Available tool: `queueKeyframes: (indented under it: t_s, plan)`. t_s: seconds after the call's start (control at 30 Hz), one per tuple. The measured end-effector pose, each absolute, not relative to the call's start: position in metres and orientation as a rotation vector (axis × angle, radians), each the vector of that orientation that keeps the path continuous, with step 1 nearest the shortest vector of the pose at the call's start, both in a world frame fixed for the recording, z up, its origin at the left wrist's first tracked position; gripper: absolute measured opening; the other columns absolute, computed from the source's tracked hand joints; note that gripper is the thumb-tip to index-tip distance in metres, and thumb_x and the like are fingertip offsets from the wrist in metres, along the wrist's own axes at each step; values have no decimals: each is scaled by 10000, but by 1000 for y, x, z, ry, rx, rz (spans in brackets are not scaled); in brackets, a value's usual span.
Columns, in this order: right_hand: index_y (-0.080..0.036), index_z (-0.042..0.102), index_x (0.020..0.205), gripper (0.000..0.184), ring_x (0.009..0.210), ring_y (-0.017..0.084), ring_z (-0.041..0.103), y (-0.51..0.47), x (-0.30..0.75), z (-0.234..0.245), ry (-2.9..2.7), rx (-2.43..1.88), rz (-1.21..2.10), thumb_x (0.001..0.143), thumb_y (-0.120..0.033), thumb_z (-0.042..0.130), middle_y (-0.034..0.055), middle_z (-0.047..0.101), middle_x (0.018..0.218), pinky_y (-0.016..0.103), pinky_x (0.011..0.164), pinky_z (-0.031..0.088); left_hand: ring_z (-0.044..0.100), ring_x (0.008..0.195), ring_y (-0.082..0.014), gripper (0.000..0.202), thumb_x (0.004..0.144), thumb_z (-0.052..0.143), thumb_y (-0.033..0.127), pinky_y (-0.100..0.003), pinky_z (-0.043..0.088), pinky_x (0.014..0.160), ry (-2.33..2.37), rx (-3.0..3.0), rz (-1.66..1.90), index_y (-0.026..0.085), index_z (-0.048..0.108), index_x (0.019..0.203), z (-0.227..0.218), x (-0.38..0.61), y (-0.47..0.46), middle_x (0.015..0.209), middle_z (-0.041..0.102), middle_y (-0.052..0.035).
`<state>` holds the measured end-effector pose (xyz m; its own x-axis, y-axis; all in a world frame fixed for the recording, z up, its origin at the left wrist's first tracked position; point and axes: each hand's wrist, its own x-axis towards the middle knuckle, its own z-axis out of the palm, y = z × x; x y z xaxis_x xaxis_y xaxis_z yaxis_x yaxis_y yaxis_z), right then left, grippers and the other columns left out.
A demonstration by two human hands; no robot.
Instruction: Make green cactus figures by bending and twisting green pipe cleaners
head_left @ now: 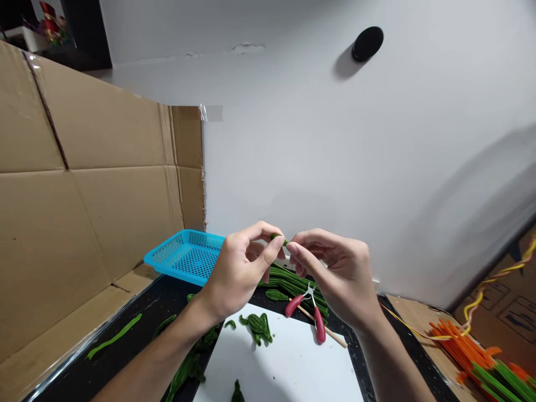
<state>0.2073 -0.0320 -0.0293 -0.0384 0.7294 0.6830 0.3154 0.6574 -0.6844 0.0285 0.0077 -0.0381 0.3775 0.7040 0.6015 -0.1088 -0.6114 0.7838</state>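
Between my two hands, above the white board (310, 368), is a short piece of dark green pipe cleaner (280, 240). My left hand (247, 262) pinches it between thumb and forefinger. With thumb and forefinger, my right hand (335, 268) grips its other end; most of the piece is hidden by the fingers. A small pile of bent green pipe cleaner pieces (258, 328) lies on the board below. Red-handled pliers (319, 324) rest near the board's far edge, across a thin wooden stick (335, 338).
A blue perforated basket (157, 258) sits at the back left by a cardboard wall (121, 134). Long green pipe cleaners (288, 279) lie behind the board. Orange pipe cleaners (456, 343) are at the right. One light green strip (115, 336) lies on the black surface at left.
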Motion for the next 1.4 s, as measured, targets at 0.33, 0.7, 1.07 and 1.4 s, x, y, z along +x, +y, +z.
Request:
queueKeyframes:
  t_s: [0.33,0.7,1.07,1.4]
  plan:
    - [-170,757,802,223,551,110,617,-33,225,-19,-1689,-853,858,891,-353,848,-1,668,667,228,540,488,567,573,-87,191,1059,616,366,-216,442,531,481,2013,1170,194,652,985,-38,24,11,765,585,35]
    - [-169,770,789,210,539,113,654,-30,227,-19,-1683,-889,811,888,-337,848,0,677,670,210,524,502,560,580,-80,191,1077,597,351,-227,463,550,456,2126,1250,193,670,997,-43,27,16,767,600,37]
    - [-146,734,706,275,409,66,500,-20,216,-30,-1326,-688,1373,774,-329,929,-45,595,558,179,373,486,585,746,-96,147,1074,513,93,-238,448,655,341,2627,1473,194,607,1124,-46,22,21,931,653,2]
    - [-226,792,1062,169,736,136,718,-42,224,-17,-1693,-878,269,899,-234,834,23,764,923,236,610,632,570,512,-79,179,1077,602,385,-192,404,460,379,1865,1206,212,599,1032,-42,25,20,636,566,64]
